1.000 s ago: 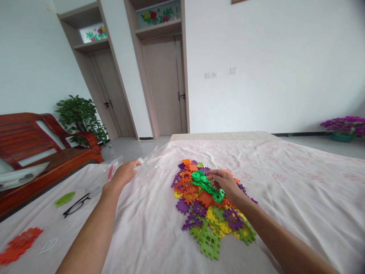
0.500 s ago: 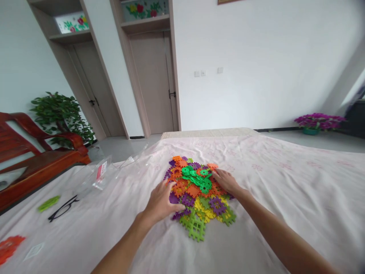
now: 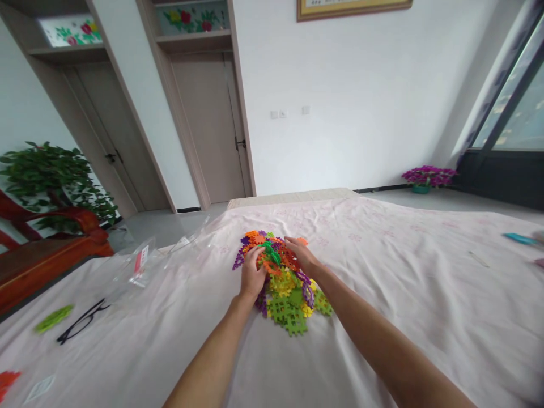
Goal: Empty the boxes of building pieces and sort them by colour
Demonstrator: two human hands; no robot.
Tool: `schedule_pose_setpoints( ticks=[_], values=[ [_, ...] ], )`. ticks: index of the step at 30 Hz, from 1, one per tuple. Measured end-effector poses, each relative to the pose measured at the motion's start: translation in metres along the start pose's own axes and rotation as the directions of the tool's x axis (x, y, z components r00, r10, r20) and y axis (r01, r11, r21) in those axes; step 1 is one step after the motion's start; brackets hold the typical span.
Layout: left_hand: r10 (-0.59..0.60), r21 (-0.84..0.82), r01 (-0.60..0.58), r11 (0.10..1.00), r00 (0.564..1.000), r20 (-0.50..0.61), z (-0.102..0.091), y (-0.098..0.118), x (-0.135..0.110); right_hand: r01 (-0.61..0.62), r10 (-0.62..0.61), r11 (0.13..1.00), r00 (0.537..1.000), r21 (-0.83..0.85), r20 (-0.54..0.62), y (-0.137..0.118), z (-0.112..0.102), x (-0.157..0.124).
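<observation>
A heap of flat plastic puzzle pieces (image 3: 285, 292) in orange, green, purple and yellow lies on the pale pink sheet (image 3: 382, 266). My left hand (image 3: 252, 274) presses against the heap's left side, fingers curved around the pieces. My right hand (image 3: 300, 254) cups the right and far side, fingers bent onto the orange pieces. Between them the pieces are pushed up into a tighter mound. Whether either hand grips a single piece is hidden.
Clear plastic bags (image 3: 144, 262) lie to the left of the heap. Black glasses (image 3: 81, 321) and a green piece (image 3: 54, 318) lie at the left edge, an orange piece (image 3: 5, 379) lower left. A red wooden bench (image 3: 38, 255) stands left. A teal object (image 3: 518, 238) sits far right.
My left hand left the plastic bag and came to the heap's left side. Both hands have squeezed the pieces together into a narrower mound. The view has swung right.
</observation>
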State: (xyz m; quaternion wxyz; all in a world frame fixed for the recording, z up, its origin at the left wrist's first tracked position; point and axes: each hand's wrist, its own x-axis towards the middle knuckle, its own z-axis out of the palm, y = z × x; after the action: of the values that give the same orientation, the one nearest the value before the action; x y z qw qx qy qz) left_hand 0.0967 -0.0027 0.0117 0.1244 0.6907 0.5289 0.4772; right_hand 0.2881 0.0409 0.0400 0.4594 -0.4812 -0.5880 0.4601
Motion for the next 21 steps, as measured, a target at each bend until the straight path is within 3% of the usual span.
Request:
schedule_pose_setpoints(
  ticks=[2,5,9,12,15,21],
  values=[
    [-0.011,0.028,0.011,1.000,1.000,0.011,-0.007,-0.007,-0.001,-0.002,0.000,0.999,0.999,-0.048,-0.032,-0.002,-0.017,-0.009],
    [-0.077,0.139,0.061,0.988,0.991,0.108,-0.019,-0.019,-0.018,0.023,-0.043,0.946,0.997,-0.323,-0.056,0.006,-0.047,-0.033],
    [-0.106,0.168,0.079,0.983,0.982,0.158,-0.024,-0.028,-0.049,-0.052,-0.006,0.725,0.997,-0.687,-0.081,0.032,-0.072,-0.075],
    [-0.079,0.161,0.058,0.985,0.989,0.126,-0.019,-0.029,-0.062,-0.022,-0.074,0.579,0.994,-0.815,-0.080,0.050,-0.068,-0.100],
    [-0.069,0.146,0.052,0.988,0.991,0.112,-0.014,-0.028,-0.066,0.025,-0.186,0.499,0.980,-0.866,-0.078,0.057,-0.056,-0.110],
    [-0.049,0.086,0.036,0.996,0.988,0.148,-0.015,-0.025,-0.068,0.102,-0.245,0.518,0.969,-0.849,-0.033,0.048,-0.050,-0.112]
  ],
)
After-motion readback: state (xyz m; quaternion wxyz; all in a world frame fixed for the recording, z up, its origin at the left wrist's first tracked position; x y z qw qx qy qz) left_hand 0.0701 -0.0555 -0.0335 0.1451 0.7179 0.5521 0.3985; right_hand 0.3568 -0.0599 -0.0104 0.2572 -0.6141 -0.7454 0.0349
